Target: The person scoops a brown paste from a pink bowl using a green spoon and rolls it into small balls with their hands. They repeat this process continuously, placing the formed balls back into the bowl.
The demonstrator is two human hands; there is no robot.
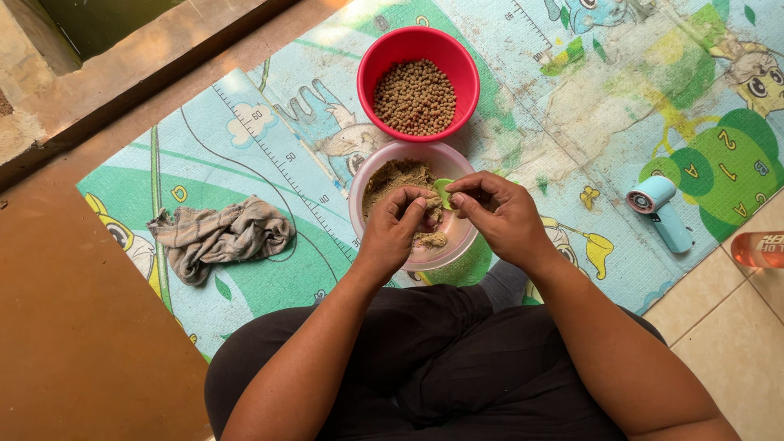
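Glossy red plastic bowl (418,49) of matt, round brown pellets (415,96); translucent pink plastic bowl (445,245) of coarse, crumbly brown mash (400,175); smooth green plastic scoop (443,193); crumpled grey cloth (219,235); worn printed foam mat (572,106); smooth beige floor tiles (735,343).

Labelled orange bottle (759,249) — right edge

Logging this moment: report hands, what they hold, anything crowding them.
Left hand pinching brown mash over pink bowl. Right hand holding small green scoop. Red bowl of pellets close behind.
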